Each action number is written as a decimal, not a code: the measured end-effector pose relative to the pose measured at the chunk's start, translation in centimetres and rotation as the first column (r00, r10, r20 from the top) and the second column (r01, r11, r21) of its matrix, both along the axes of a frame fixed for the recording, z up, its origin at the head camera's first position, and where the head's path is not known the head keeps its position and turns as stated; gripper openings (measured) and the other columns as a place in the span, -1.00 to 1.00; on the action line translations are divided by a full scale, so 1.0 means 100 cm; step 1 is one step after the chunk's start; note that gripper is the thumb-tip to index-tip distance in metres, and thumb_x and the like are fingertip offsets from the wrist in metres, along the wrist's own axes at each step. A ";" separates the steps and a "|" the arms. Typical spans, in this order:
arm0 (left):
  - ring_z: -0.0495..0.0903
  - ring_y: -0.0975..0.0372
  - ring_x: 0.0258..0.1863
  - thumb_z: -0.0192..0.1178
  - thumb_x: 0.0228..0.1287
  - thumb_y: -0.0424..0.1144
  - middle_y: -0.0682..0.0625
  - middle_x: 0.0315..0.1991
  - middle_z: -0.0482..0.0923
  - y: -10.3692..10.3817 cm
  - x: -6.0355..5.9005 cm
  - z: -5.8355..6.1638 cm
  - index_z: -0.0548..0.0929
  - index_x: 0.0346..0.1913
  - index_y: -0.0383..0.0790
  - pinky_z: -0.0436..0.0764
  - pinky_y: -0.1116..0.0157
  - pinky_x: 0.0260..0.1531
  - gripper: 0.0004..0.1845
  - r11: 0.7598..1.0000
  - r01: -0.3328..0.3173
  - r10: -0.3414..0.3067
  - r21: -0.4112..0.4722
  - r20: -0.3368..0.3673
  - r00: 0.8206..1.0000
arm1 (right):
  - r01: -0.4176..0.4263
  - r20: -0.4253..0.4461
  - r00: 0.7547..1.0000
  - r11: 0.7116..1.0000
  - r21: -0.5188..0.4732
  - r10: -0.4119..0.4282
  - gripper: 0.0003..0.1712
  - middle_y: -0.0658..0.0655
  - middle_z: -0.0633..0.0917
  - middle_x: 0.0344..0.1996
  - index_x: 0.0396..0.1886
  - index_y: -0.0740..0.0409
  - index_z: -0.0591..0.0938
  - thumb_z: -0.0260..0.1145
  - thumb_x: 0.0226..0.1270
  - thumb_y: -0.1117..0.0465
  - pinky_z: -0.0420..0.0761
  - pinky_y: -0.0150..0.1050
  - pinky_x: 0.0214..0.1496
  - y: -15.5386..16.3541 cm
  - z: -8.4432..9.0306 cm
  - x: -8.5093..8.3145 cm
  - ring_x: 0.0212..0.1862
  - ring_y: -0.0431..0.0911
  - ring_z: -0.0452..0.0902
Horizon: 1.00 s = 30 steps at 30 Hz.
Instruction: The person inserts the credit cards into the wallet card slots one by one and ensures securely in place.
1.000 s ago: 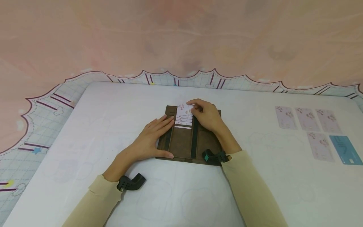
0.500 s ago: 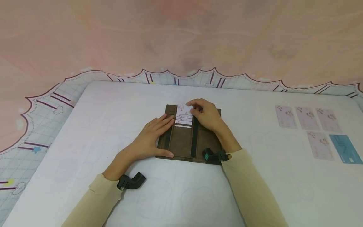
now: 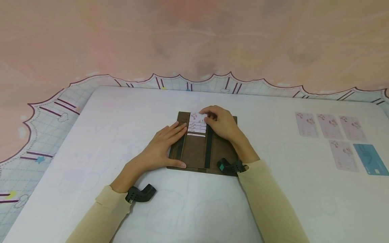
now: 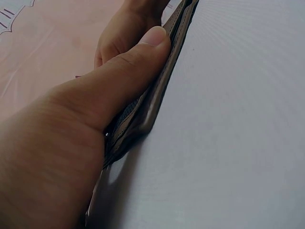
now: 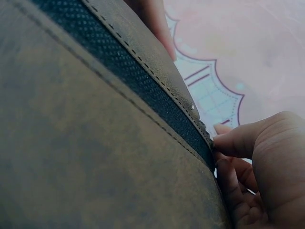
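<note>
Wallet [image 3: 194,153]: laid open on the white table [image 3: 212,216], touched by both hands.
Left hand [image 3: 159,146]: spread at the wallet's nine o'clock edge, its thumb rested between seven and eight o'clock.
Right hand [image 3: 223,124]: placed between one and two o'clock of the wallet's middle; the top card is pinched at its right edge.
Top card [image 3: 195,117]: held near twelve o'clock, above partly tucked cards [image 3: 196,127].
Pale cards [image 3: 330,126]: four, laid well apart near three o'clock.
Blue card [image 3: 369,158]: set beside them, just past three.
</note>
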<state>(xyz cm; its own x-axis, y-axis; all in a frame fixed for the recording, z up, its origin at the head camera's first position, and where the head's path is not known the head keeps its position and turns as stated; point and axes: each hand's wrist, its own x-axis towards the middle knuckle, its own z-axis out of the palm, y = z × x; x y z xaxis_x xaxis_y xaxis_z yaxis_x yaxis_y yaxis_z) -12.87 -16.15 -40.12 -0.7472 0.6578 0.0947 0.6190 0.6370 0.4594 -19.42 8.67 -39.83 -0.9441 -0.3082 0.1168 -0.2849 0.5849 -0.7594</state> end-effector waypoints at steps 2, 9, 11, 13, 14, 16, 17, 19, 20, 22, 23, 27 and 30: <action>-0.18 0.08 0.49 0.46 -0.16 0.22 -0.06 0.50 -0.01 0.000 0.000 0.001 0.10 0.49 -0.25 -0.19 0.05 0.42 0.20 1.000 0.000 0.000 -0.002 0.002 1.000 | 0.002 -0.001 1.000 1.000 0.002 -0.002 -0.73 0.08 0.57 -0.32 0.00 0.11 0.66 0.21 0.35 0.30 0.42 -0.18 -0.25 0.000 0.000 0.000 -0.28 -0.05 0.41; -0.18 0.08 0.49 0.47 -0.16 0.21 -0.05 0.50 -0.01 -0.001 0.000 0.000 0.10 0.49 -0.24 -0.20 0.06 0.42 0.20 1.000 -0.002 0.002 -0.003 0.007 1.000 | 0.004 0.005 1.000 1.000 0.002 -0.005 -0.74 0.09 0.57 -0.32 0.00 0.11 0.67 0.21 0.35 0.29 0.43 -0.18 -0.25 -0.001 0.001 0.000 -0.29 -0.05 0.42; -0.18 0.08 0.49 0.47 -0.16 0.21 -0.06 0.50 -0.01 -0.001 0.000 0.000 0.10 0.49 -0.25 -0.19 0.06 0.42 0.20 1.000 0.000 0.000 -0.001 0.006 1.000 | 0.001 0.008 1.000 1.000 0.001 -0.001 -0.74 0.09 0.57 -0.32 -0.01 0.12 0.67 0.21 0.34 0.29 0.43 -0.18 -0.25 -0.001 0.002 0.001 -0.28 -0.05 0.42; -0.18 0.08 0.49 0.47 -0.16 0.21 -0.06 0.50 -0.01 -0.001 0.000 0.000 0.10 0.49 -0.25 -0.19 0.06 0.42 0.20 1.000 0.001 -0.001 -0.001 0.004 1.000 | -0.009 0.007 1.000 1.000 -0.002 0.009 -0.74 0.10 0.58 -0.31 -0.02 0.13 0.67 0.21 0.34 0.30 0.44 -0.18 -0.23 0.000 0.003 0.000 -0.28 -0.04 0.42; -0.18 0.08 0.49 0.47 -0.16 0.21 -0.06 0.50 -0.01 -0.001 -0.001 0.000 0.09 0.49 -0.25 -0.19 0.06 0.42 0.20 1.000 0.002 -0.002 -0.001 0.002 1.000 | -0.015 0.006 1.000 1.000 -0.004 0.015 -0.74 0.10 0.58 -0.31 -0.02 0.13 0.67 0.21 0.34 0.30 0.44 -0.18 -0.23 0.000 0.003 0.000 -0.27 -0.04 0.42; -0.18 0.08 0.49 0.46 -0.16 0.22 -0.06 0.50 -0.01 -0.001 -0.001 -0.001 0.09 0.49 -0.25 -0.19 0.06 0.42 0.20 1.000 0.003 -0.003 -0.002 -0.002 1.000 | -0.029 0.004 1.000 1.000 -0.007 0.029 -0.74 0.10 0.58 -0.31 -0.02 0.14 0.67 0.21 0.33 0.31 0.45 -0.18 -0.22 0.000 0.003 0.000 -0.27 -0.04 0.43; -0.18 0.08 0.49 0.46 -0.16 0.22 -0.06 0.50 -0.01 -0.002 -0.001 -0.001 0.08 0.49 -0.24 -0.19 0.06 0.42 0.20 1.000 0.004 -0.004 -0.002 -0.003 1.000 | -0.035 0.002 0.999 0.999 -0.008 0.035 -0.74 0.10 0.58 -0.31 -0.02 0.15 0.67 0.21 0.33 0.32 0.45 -0.17 -0.22 0.001 0.003 0.000 -0.27 -0.04 0.43; -0.18 0.08 0.49 0.46 -0.16 0.22 -0.06 0.50 -0.01 -0.002 -0.002 -0.002 0.08 0.49 -0.24 -0.19 0.07 0.42 0.21 1.000 0.006 -0.006 -0.003 -0.007 1.000 | -0.045 0.000 0.999 0.999 -0.007 0.045 -0.74 0.10 0.58 -0.31 -0.02 0.15 0.67 0.21 0.33 0.32 0.45 -0.17 -0.22 0.001 0.003 0.000 -0.27 -0.04 0.43; -0.18 0.09 0.49 0.46 -0.16 0.22 -0.05 0.50 -0.01 -0.002 -0.002 -0.002 0.08 0.49 -0.24 -0.19 0.07 0.42 0.21 1.000 0.006 -0.006 -0.004 -0.006 1.000 | -0.047 -0.001 0.999 0.999 -0.007 0.047 -0.74 0.10 0.58 -0.31 -0.02 0.15 0.67 0.21 0.33 0.32 0.45 -0.17 -0.22 0.001 0.003 0.000 -0.28 -0.04 0.43; -0.18 0.09 0.49 0.46 -0.16 0.23 -0.05 0.50 -0.02 -0.002 -0.002 -0.002 0.08 0.49 -0.23 -0.19 0.07 0.42 0.21 1.000 0.006 -0.006 -0.006 -0.005 1.000 | -0.048 0.000 0.999 0.999 -0.005 0.048 -0.74 0.10 0.58 -0.32 -0.02 0.14 0.67 0.21 0.33 0.32 0.45 -0.18 -0.23 0.001 0.003 0.000 -0.28 -0.05 0.43; -0.18 0.09 0.49 0.46 -0.16 0.23 -0.05 0.50 -0.02 -0.002 -0.001 -0.002 0.08 0.49 -0.23 -0.19 0.06 0.42 0.21 1.000 0.006 -0.006 -0.006 -0.004 1.000 | -0.048 0.000 0.999 0.999 -0.004 0.048 -0.74 0.10 0.58 -0.32 -0.03 0.14 0.67 0.21 0.33 0.32 0.45 -0.17 -0.23 0.001 0.003 0.001 -0.28 -0.04 0.43; -0.18 0.08 0.49 0.46 -0.16 0.23 -0.05 0.50 -0.01 -0.001 -0.001 -0.002 0.08 0.49 -0.24 -0.19 0.06 0.42 0.21 1.000 0.005 -0.005 -0.005 -0.002 1.000 | -0.047 0.004 0.999 0.999 -0.004 0.047 -0.74 0.09 0.59 -0.30 -0.03 0.13 0.67 0.21 0.33 0.32 0.46 -0.18 -0.21 0.002 0.002 0.000 -0.27 -0.05 0.44; -0.18 0.08 0.49 0.46 -0.16 0.23 -0.06 0.50 -0.01 -0.001 -0.001 -0.001 0.08 0.49 -0.24 -0.19 0.06 0.42 0.21 1.000 0.004 -0.004 -0.004 0.000 1.000 | -0.049 0.009 0.999 0.999 -0.003 0.049 -0.74 0.09 0.60 -0.27 -0.02 0.12 0.67 0.20 0.34 0.32 0.47 -0.17 -0.19 0.002 0.001 0.000 -0.25 -0.05 0.44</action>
